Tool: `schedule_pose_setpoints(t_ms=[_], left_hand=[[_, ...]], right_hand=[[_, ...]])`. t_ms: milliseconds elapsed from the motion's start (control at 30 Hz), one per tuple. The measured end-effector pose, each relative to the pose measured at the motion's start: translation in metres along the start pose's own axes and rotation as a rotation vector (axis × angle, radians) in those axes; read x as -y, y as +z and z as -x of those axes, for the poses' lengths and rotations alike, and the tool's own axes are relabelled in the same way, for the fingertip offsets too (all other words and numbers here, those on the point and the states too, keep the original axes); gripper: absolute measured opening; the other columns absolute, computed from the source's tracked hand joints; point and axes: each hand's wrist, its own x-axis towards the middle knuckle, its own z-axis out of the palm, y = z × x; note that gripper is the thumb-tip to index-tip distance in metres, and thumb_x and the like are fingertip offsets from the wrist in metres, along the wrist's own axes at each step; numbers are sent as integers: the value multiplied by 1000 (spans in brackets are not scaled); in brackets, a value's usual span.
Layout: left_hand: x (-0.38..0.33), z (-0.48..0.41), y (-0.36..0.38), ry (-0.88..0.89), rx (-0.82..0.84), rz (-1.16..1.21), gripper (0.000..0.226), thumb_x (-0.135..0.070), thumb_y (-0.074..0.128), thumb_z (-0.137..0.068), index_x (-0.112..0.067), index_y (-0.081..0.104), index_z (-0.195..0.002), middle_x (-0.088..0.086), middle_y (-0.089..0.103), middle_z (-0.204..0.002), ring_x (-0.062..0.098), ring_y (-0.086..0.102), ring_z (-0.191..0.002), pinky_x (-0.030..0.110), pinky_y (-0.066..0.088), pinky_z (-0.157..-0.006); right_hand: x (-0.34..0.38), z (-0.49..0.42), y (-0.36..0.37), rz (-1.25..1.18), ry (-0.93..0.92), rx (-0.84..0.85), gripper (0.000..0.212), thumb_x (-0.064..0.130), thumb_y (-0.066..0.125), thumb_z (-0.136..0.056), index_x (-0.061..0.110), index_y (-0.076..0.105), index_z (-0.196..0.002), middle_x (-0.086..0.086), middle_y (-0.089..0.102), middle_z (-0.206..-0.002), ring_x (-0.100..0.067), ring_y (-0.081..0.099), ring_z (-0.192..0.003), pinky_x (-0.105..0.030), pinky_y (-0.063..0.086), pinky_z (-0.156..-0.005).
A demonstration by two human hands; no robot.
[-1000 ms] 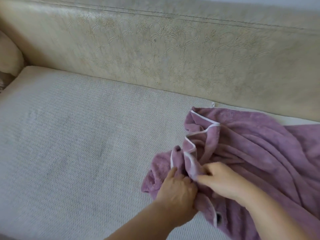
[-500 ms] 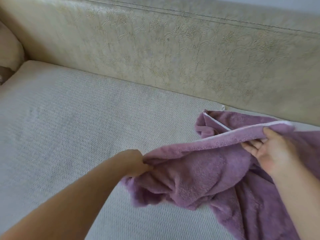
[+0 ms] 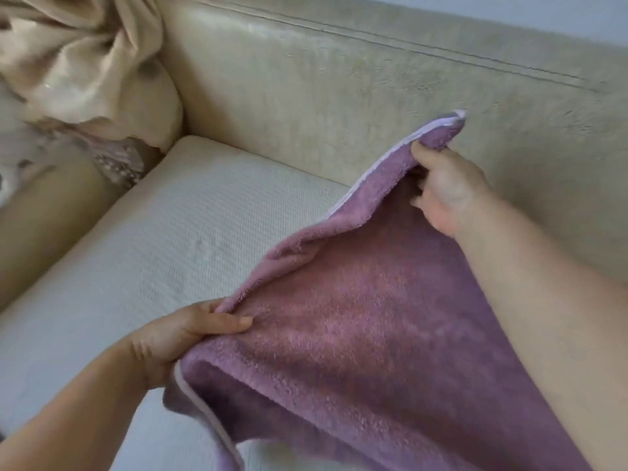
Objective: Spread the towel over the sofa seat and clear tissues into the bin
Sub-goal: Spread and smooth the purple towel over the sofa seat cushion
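I'm pinching the towel (image 3: 367, 300) edge with left hand (image 3: 176, 338) and right hand (image 3: 448, 188), holding it taut to lay flat over the seat (image 3: 153, 239).

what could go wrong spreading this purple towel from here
The left hand pinches the purple towel at a bunched spot, so it may land creased. The right hand holds its edge high near the backrest, while the sofa seat to the left lies bare; it might settle off-centre.

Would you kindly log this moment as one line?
towel: held over seat | left hand: grips near edge | right hand: grips far corner
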Motion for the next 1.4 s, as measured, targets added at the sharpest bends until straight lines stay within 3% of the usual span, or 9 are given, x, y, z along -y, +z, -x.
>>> schedule_pose_setpoints(t_ms=[167, 400, 500, 600, 733, 900, 1167, 1333, 1400], left_hand=[[61, -30, -27, -66, -782, -461, 15, -12, 73, -68, -11, 65, -80, 11, 69, -75, 26, 65, -73, 33, 52, -73], [72, -66, -33, -11, -949, -686, 36, -38, 68, -76, -29, 43, -101, -5, 60, -80, 20, 61, -83, 27, 44, -72], [56, -68, -34, 187, -1057, -508, 11, -23, 66, -74, -25, 59, -82, -7, 63, -73, 17, 61, -75, 29, 45, -66], [56, -67, -39, 332, -1261, -406, 17, -12, 61, -73, -27, 53, -74, -7, 61, -68, 17, 58, -71, 31, 42, -62], [81, -71, -47, -10, -1246, -702, 26, -11, 53, -74, -28, 43, -91, -2, 57, -92, 27, 55, -78, 32, 41, -70], [83, -81, -45, -10, -1231, -848, 50, -28, 60, -78, -22, 42, -125, 2, 53, -122, 26, 53, -110, 37, 43, -85], [51, -128, -24, 198, -1099, -1381, 54, -30, 58, -81, -21, 42, -132, -1, 42, -136, 25, 44, -119, 39, 43, -90], [39, -141, -39, 16, -1182, -1376, 36, -35, 51, -88, -25, 47, -122, 1, 43, -126, 24, 43, -112, 36, 46, -75], [30, -145, -46, -28, -1186, -1356, 27, -33, 56, -85, -25, 54, -111, 2, 45, -118, 24, 43, -109, 37, 44, -77]], right_hand=[[-52, -16, 73, 197, 128, -40, 19, 29, 50, -93, 25, 52, -111, 0, 55, -96, -23, 56, -94, -44, 45, -87], [-104, -41, 109, 253, 342, -65, 32, 24, 49, -94, 14, 49, -124, -11, 53, -128, -30, 54, -112, -34, 51, -56], [-96, -57, 117, 219, 160, -91, 25, 25, 52, -92, 13, 54, -114, -18, 56, -126, -29, 57, -110, -43, 56, -72], [-92, -65, 112, 326, 16, 60, 23, 32, 53, -91, 23, 55, -113, -5, 54, -131, -15, 48, -109, -38, 40, -98], [-114, -70, 99, 674, 76, 326, 51, 33, 55, -91, 21, 39, -138, -1, 48, -133, -18, 46, -116, -34, 36, -98], [-124, -81, 68, 867, -111, 52, 27, 17, 53, -88, 16, 64, -113, -7, 65, -117, -23, 58, -108, -32, 43, -93], [-122, -97, -11, 1115, -111, -193, 30, 14, 53, -87, 9, 63, -116, -18, 64, -118, -33, 59, -109, -35, 44, -90], [-134, -99, -41, 1304, 175, 41, 29, 24, 58, -87, 11, 58, -113, -19, 58, -119, -31, 55, -113, -33, 44, -81], [-142, -94, -41, 1332, 216, 89, 49, 29, 60, -86, 8, 47, -128, -18, 48, -135, -32, 47, -123, -36, 41, -95]])
